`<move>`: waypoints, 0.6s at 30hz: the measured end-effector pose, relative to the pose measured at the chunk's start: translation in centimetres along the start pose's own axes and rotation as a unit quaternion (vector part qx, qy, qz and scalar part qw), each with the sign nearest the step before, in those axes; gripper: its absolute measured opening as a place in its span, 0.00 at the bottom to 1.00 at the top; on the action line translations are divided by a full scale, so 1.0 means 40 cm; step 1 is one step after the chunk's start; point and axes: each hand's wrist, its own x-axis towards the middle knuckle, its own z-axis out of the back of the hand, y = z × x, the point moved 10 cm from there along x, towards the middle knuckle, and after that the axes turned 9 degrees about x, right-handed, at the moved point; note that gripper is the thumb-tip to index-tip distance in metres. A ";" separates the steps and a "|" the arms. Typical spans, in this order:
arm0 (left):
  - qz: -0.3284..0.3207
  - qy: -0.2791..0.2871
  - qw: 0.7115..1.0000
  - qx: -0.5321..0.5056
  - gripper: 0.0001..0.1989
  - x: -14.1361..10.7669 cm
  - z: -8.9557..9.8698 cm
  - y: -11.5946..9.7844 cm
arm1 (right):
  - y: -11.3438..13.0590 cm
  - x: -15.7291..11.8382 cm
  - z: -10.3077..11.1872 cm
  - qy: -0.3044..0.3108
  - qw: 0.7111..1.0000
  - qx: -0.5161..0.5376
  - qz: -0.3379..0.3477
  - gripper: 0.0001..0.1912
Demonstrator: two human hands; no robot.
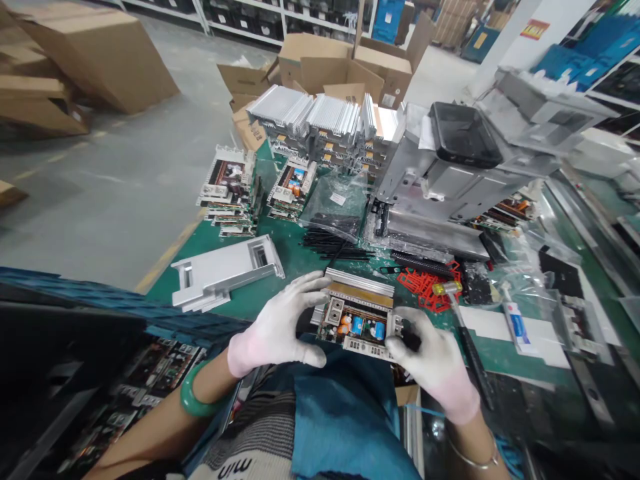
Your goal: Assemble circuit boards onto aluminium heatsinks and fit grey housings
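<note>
In front of me a circuit board [357,325] with blue and orange parts lies over a finned aluminium heat sink [367,283] at the table's near edge. My right hand [431,357], in a white glove, pinches the board's right end between thumb and fingers. At the left end, my gloved left hand [280,327] has its fingers stretched out and its thumb well apart. Its fingertips reach the upper left corner of the heat sink; whether they touch it I cannot tell. A silver metal housing [225,272] rests on the green table to the left.
Stacked boards [230,187] and piled heat sinks [325,123] stand behind. Black strips [337,243], red plastic pieces [425,287], a hammer [465,327] and a white-blue tube [517,323] lie about. A large metal machine [425,180] rises at the right rear; a blue crate [115,300] borders the left.
</note>
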 end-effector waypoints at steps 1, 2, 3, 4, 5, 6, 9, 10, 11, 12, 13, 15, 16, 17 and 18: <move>0.001 0.010 1.000 0.007 0.43 -0.003 -0.007 0.004 | -0.001 0.004 -0.006 0.009 1.000 -0.001 -0.005 0.20; 0.004 0.021 1.000 0.013 0.43 -0.006 -0.014 0.010 | -0.001 0.008 -0.011 0.015 1.000 -0.003 -0.007 0.19; 0.008 0.032 0.999 0.018 0.43 -0.008 -0.021 0.014 | 0.000 0.013 -0.015 0.019 1.000 -0.007 -0.008 0.19; 0.009 0.040 0.999 0.021 0.43 -0.010 -0.027 0.018 | 0.000 0.019 -0.019 0.024 1.000 -0.010 -0.011 0.19; 0.009 0.044 0.999 0.025 0.42 -0.011 -0.031 0.020 | 0.000 0.024 -0.024 0.031 0.999 -0.013 -0.013 0.19; 0.006 0.047 0.998 0.031 0.41 -0.011 -0.034 0.020 | -0.001 0.030 -0.029 0.038 0.999 -0.016 -0.016 0.19; -0.005 0.056 0.997 0.056 0.39 -0.007 -0.041 0.019 | -0.005 0.046 -0.042 0.062 0.997 -0.034 -0.029 0.19; -0.006 0.063 0.996 0.065 0.38 -0.004 -0.045 0.019 | -0.008 0.051 -0.046 0.069 0.996 -0.038 -0.035 0.19; -0.006 0.071 0.995 0.074 0.37 -0.002 -0.049 0.020 | -0.012 0.056 -0.050 0.076 0.995 -0.039 -0.042 0.19; -0.005 0.080 0.993 0.081 0.36 0.000 -0.053 0.022 | -0.016 0.060 -0.053 0.081 0.995 -0.039 -0.048 0.19; -0.003 0.089 0.992 0.087 0.35 0.002 -0.057 0.024 | -0.020 0.064 -0.056 0.084 0.994 -0.037 -0.053 0.20; 0.002 0.098 0.991 0.093 0.33 0.006 -0.061 0.030 | -0.024 0.072 -0.060 0.083 0.994 -0.035 -0.054 0.19; 0.005 0.099 0.991 0.094 0.32 0.007 -0.063 0.033 | -0.024 0.075 -0.062 0.081 0.995 -0.034 -0.051 0.19; 0.008 0.099 0.991 0.093 0.32 0.008 -0.063 0.037 | -0.025 0.078 -0.063 0.079 0.995 -0.033 -0.047 0.18; 0.009 0.096 0.991 0.091 0.32 0.009 -0.063 0.040 | -0.025 0.080 -0.065 0.078 0.996 -0.030 -0.043 0.18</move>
